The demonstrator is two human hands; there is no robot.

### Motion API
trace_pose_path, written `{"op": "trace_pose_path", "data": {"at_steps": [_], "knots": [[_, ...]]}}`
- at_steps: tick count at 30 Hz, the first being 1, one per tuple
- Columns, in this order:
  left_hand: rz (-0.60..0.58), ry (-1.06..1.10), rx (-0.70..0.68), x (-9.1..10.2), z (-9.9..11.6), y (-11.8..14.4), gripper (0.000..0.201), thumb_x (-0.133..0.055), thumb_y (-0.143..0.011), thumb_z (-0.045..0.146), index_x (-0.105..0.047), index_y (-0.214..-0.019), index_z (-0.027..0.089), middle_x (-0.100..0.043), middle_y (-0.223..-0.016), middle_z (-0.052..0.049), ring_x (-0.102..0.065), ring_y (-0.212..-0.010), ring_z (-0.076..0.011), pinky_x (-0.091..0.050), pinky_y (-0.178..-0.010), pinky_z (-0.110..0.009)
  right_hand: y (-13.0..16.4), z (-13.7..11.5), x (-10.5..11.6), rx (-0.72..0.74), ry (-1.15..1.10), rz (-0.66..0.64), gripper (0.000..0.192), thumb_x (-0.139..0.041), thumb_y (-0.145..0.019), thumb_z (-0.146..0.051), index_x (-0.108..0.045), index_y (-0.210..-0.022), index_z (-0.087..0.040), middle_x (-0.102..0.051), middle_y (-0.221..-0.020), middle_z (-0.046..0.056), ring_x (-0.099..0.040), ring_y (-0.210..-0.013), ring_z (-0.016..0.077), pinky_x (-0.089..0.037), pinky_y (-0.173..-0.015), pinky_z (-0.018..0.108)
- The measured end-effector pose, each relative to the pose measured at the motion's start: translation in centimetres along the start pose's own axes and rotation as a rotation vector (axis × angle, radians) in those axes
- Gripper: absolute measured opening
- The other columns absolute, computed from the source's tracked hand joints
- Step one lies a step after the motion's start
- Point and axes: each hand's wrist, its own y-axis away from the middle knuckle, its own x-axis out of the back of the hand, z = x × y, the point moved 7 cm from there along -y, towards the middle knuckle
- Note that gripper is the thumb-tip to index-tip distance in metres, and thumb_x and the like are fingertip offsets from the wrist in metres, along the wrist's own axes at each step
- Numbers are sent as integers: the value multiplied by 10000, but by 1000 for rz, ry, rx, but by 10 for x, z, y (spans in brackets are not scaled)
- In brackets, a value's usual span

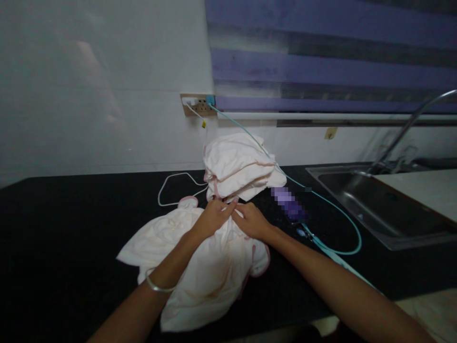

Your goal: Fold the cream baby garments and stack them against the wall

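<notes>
Black stone desk (71, 228) across the foreground; white wall (107, 85) behind, wall socket (195, 105) at 12 o'clock; purple striped blind (332, 52) at 1 o'clock; steel sink (378, 209) with curved tap (410, 124) at 3 o'clock; dim light

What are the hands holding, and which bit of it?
Both hands, left hand and right hand, pinch the far edge of the cream cloth with pink trim spread on the black counter.

Left hand (213, 216), right hand (252, 220) pinching cream garment (200, 271) on black counter (71, 228).
</notes>
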Motion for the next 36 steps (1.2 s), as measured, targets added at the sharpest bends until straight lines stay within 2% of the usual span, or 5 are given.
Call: {"op": "trace_pose_path", "data": {"at_steps": [9, 14, 22, 28, 36], "knots": [[79, -36, -11, 0, 5, 3, 629, -484, -957, 523, -409, -418, 208, -416, -423, 8, -361, -465, -118, -236, -539, -313, 1, -2, -6, 35, 1, 3, 336, -436, -1030, -259, -745, -1014, -129, -776, -979, 118, -711, -860, 214, -454, -748, 265], [74, -21, -12, 0, 7, 8, 626, -477, -964, 541, -462, -442, 195, -448, -451, 6, -402, -497, -123, -275, -556, -305, 1, -3, -4, 79, -68, 80, 320, -438, -1031, -278, -725, -1026, -136, -763, -1026, 120, -693, -921, 214, -478, -814, 284], [63, 36, -35, 3, 17, 13, 606, -456, -982, 514, -486, -474, 185, -446, -481, 16, -381, -530, -117, -269, -573, -308, 5, -13, 3, 45, 84, 69, 453, -467, -1009, -316, -681, -644, -155, -656, -617, 24, -535, -557, 138, -302, -571, 248], [-13, 119, -33, -1, 22, 17, 610, -430, -993, 548, -632, -573, 154, -568, -552, -6, -440, -552, -131, -314, -562, -290, 4, -19, 5, 67, 261, 79, 420, -471, -1007, -328, -746, -745, -148, -701, -662, 56, -569, -582, 151, -289, -598, 272], [-40, 128, -14, -7, 11, 13, 580, -501, -955, 603, -720, -646, 164, -611, -555, -31, -517, -614, -186, -392, -601, -307, 5, -7, 1, 35, 244, 5, 423, -449, -1033, -344, -773, -853, -143, -769, -809, 105, -666, -703, 185, -360, -649, 272]]}}
